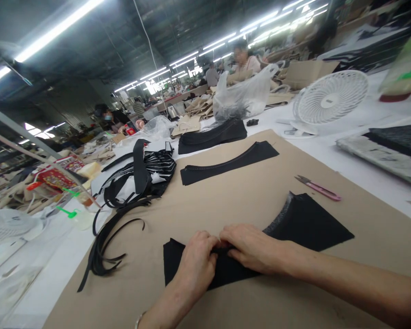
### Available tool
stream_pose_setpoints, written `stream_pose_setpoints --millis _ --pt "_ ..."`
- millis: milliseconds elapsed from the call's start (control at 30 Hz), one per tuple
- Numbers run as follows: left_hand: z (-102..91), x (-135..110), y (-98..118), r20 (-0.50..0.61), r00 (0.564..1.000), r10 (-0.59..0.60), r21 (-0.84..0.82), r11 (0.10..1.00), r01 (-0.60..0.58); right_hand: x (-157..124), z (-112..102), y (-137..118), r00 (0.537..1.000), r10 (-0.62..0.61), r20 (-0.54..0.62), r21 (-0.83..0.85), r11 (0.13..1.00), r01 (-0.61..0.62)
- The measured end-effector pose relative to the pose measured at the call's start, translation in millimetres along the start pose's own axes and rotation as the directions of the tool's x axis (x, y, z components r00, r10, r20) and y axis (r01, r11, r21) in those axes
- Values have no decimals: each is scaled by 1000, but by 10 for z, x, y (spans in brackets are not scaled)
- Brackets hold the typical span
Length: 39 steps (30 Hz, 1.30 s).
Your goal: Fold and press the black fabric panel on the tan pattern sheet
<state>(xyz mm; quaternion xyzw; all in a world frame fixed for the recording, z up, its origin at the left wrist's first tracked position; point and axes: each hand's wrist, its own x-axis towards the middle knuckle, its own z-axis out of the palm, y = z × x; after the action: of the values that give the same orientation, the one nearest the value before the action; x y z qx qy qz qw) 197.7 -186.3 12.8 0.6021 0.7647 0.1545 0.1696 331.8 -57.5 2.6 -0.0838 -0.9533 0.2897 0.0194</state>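
A black fabric panel (311, 224) with a curved upper edge lies on the brown sheet in front of me. Its right end shows a greyish strip along the curve. My left hand (200, 258) and my right hand (248, 246) meet at the middle of that curved edge, both with fingers pinched on it. The edge looks folded over at the left end. Farther back lies a second curved black piece (231, 162), apart from my hands. Pink-handled thread snips (318, 188) rest to the right, above the panel.
Black strips (104, 244) and a striped bundle (157, 167) lie left. Stacked black pieces (212, 136) sit at the back near a plastic bag (245, 93). A white fan (330, 100) and a grey-white slab (383, 155) stand right. Green-tipped bottles (77, 218) are left; co-workers sit beyond.
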Motion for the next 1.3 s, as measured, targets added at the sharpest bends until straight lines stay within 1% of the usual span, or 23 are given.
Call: stream_pose_setpoints --millis 167,300,433,533,633,700,767,833,900,967,1067,1133,1233,1300 --pt "19 -5 9 -20 1000 4 5 1000 -4 -57 22 8 999 -10 -44 19 1000 11" --pt "21 -17 26 -41 999 35 15 999 -35 -119 69 27 993 -59 -99 20 998 61" --pt "64 -64 39 -71 994 86 121 990 -77 -161 90 46 984 -117 -132 -46 993 112" --pt "135 -131 27 -90 986 143 190 974 -124 -174 73 59 978 -171 -120 -110 981 158" --pt "236 -211 -17 -122 970 209 241 955 -175 -185 63 79 970 -226 -87 -173 963 208" --pt "310 -262 -59 -156 953 261 268 939 -213 -194 64 94 964 -256 -74 -191 952 238" --pt "368 -306 -94 -205 931 302 279 930 -240 -202 61 107 962 -266 -70 -168 953 251" --pt "394 -336 -110 -259 912 317 257 933 -251 -207 46 118 967 -241 -77 -125 965 231" --pt "383 -345 -100 -286 913 292 209 949 -238 -204 19 129 977 -196 -80 -100 977 187" --pt "343 -330 -73 -286 929 233 149 969 -197 -189 -17 137 985 -161 -66 -98 983 154" --pt "262 -265 -19 -247 964 95 32 995 -90 -140 -91 130 990 -140 -17 -107 985 137" --pt "210 -204 16 -204 979 20 -47 998 -30 -99 -150 108 993 -115 29 -95 989 117" --pt "148 -118 68 -135 991 -15 -126 992 -2 -49 -229 69 992 -70 107 -69 995 78" --pt "121 -78 98 -100 995 -18 -153 988 3 -37 -254 60 991 -59 122 -73 995 68"
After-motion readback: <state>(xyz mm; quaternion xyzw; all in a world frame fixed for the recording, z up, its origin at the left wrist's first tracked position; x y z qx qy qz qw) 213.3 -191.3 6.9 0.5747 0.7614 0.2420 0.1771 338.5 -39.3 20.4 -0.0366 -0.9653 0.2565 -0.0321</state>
